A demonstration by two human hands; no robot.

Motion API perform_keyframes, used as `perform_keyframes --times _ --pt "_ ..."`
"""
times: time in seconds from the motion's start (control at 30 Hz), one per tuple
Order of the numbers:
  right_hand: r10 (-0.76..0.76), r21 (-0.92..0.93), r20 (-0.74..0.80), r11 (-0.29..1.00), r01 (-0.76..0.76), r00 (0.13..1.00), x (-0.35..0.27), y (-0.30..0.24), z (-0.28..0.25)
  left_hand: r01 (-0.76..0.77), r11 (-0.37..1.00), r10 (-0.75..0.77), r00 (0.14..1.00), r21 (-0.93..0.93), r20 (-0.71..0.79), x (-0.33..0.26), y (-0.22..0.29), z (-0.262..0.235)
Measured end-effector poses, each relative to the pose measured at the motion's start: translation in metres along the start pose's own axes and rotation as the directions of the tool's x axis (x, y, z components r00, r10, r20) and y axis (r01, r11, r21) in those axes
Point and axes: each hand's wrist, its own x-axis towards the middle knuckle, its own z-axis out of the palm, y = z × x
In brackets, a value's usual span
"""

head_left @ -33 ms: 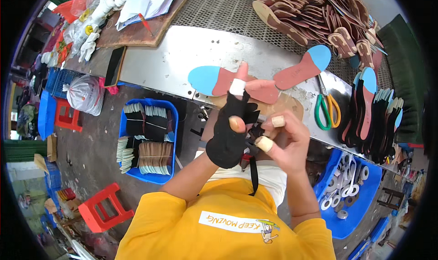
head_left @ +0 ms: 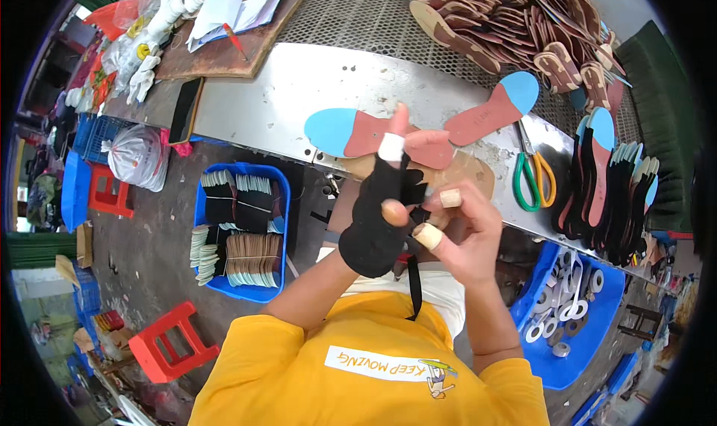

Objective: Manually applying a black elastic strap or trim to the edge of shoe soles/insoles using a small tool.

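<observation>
My left hand (head_left: 376, 215) wears a black fingerless glove, with white tape round the index finger. That finger points away from me and the thumb sticks out, so the hand is open and holds nothing I can see. Bare apart from beige tape on the thumb and index finger, my right hand (head_left: 472, 235) pinches the edge of the black glove at its finger side. Just beyond the hands, a red-brown insole (head_left: 429, 149) with a blue toe end lies on the metal table (head_left: 299, 90). A second such insole (head_left: 485, 117) lies to its right.
Scissors (head_left: 532, 172) with green and orange handles lie right of the insoles, beside a row of upright insoles (head_left: 597, 176). A heap of insoles (head_left: 508, 22) covers the far mesh. Blue bins (head_left: 287, 224) (head_left: 594, 359) flank me below. A red stool (head_left: 168, 344) stands left.
The view has shifted slightly. My right hand's fingers have moved a little against the glove, while my left hand keeps nearly the same pose. The insoles and scissors stay put.
</observation>
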Motion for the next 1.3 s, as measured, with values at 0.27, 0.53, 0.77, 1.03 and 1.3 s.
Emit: perform_keyframes --times 0.27,0.53,0.77,1.03,1.3 --pt "0.253 0.321 -0.198 0.93 -0.181 0.947 -0.014 0.013 -0.032 0.123 0.988 -0.125 0.992 0.088 0.012 0.0 -0.036 -0.012" --pt "0.412 0.386 0.026 0.836 -0.389 0.911 -0.021 0.028 -0.054 0.166 0.923 -0.112 0.979 0.347 -0.172 0.042 -0.041 -0.028" --pt "0.301 0.093 -0.142 0.952 -0.29 0.943 -0.006 0.017 -0.007 -0.121 0.99 0.134 0.97 0.072 -0.204 0.018 -0.042 0.022" --pt "0.274 0.377 -0.195 0.907 -0.185 0.942 -0.017 0.022 -0.044 -0.219 0.761 0.214 0.973 0.611 0.083 0.031 -0.05 -0.004" --pt "0.414 0.35 -0.063 0.861 -0.369 0.908 -0.039 0.033 -0.108 -0.26 -0.039 -0.085 0.963 0.965 0.256 0.078 -0.029 -0.146"
